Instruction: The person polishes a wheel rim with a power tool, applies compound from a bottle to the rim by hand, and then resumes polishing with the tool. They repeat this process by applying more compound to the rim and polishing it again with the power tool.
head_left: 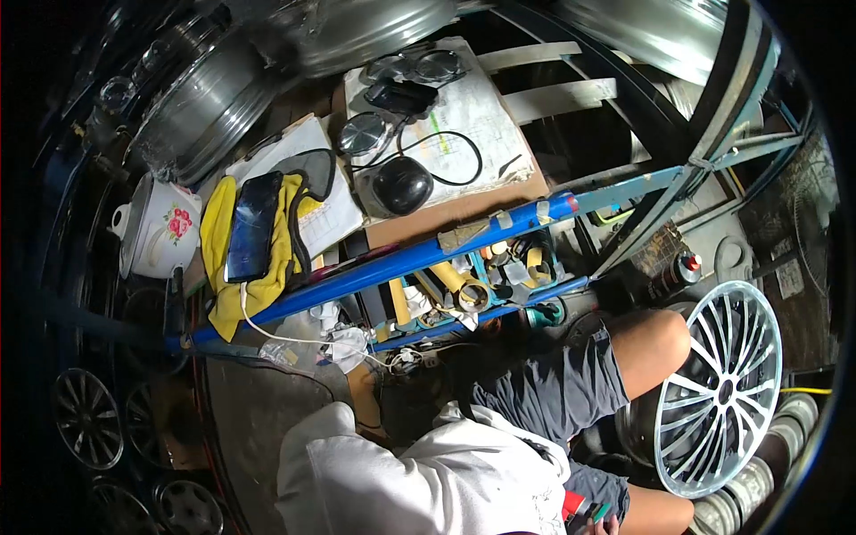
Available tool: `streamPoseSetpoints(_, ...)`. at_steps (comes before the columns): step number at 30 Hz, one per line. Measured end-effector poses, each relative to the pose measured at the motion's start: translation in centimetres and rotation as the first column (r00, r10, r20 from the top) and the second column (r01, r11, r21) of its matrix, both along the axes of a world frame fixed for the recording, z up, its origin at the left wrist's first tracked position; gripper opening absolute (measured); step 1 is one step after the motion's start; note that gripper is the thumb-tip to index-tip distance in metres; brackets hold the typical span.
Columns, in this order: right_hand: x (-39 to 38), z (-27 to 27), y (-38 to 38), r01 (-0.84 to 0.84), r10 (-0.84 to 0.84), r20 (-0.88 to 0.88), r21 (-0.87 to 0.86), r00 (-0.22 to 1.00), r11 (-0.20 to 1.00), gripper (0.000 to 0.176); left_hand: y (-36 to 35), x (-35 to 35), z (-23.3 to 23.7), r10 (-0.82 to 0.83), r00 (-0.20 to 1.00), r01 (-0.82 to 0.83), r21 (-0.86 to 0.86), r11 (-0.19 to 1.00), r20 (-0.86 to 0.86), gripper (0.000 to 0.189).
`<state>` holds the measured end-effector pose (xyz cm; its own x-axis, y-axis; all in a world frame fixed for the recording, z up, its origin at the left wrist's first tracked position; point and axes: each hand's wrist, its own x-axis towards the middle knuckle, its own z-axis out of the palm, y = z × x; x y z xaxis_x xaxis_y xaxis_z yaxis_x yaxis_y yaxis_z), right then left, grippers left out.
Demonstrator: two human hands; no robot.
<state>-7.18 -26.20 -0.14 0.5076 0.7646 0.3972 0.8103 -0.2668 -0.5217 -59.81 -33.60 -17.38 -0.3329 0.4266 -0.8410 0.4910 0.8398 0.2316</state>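
At the bottom edge, my right hand (603, 527) shows only in part, its fingers closed at the green end of a red and green object (575, 506). The object lies beside my lower thigh, partly hidden by the white shirt (428, 477). A silver multi-spoke wheel (726, 390) stands tilted in front of my knees, apart from that hand. My left hand is out of view.
A blue rail (383, 269) edges a shelf with a phone (253, 227) on a yellow cloth, a black mouse (402, 185) and papers. Below are tape rolls (473, 294) and a white cable. More wheels (89, 419) stand at left; a spray can (683, 270) is near the wheel.
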Motion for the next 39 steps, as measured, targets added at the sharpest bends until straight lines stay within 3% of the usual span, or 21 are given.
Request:
streamPoseSetpoints(13,1.6,-1.0,-2.2,0.037,-0.037,-0.015,0.032,0.999,0.999,0.034,-1.4,-0.8,1.5,-0.071,0.997,0.070,-0.067,0.995,-0.014,0.028)
streamPoseSetpoints(30,2.7,-2.9,-7.0,0.115,-0.112,-0.059,0.043,0.992,0.992,0.035,2.0,-1.0,4.2,-0.258,0.965,0.250,-0.137,0.958,-0.046,0.028)
streamPoseSetpoints(37,3.0,-4.6,-8.8,0.102,-0.089,-0.124,0.103,0.988,0.989,0.035,4.6,-0.8,5.7,-0.353,0.933,0.340,-0.152,0.928,-0.068,0.028)
streamPoseSetpoints(39,3.5,-6.0,-10.4,0.072,-0.036,-0.254,0.131,0.967,0.989,0.032,5.7,-0.8,6.0,-0.396,0.915,0.381,-0.158,0.911,-0.072,0.028)
